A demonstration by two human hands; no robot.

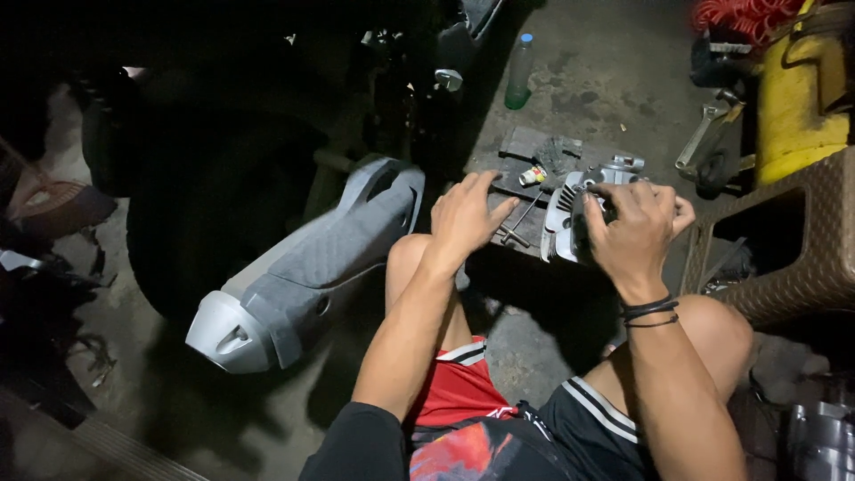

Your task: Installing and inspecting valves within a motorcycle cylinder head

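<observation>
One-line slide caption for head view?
Right hand grips finned silver engine part; left hand rests beside it.

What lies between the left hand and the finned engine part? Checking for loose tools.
In the head view, a thin metal tool lies between left hand and finned engine part.

The person's forearms are bare to above the elbow, and a dark sleeve edge shows on the left upper arm. The left hand (463,218) carries no ring, band or glove. The right hand (634,227) is likewise ungloved, and thin black cord bands are worn at its wrist. The shorts are red on one leg and black on the other, with white-striped hems. Both knees are uncovered.
</observation>
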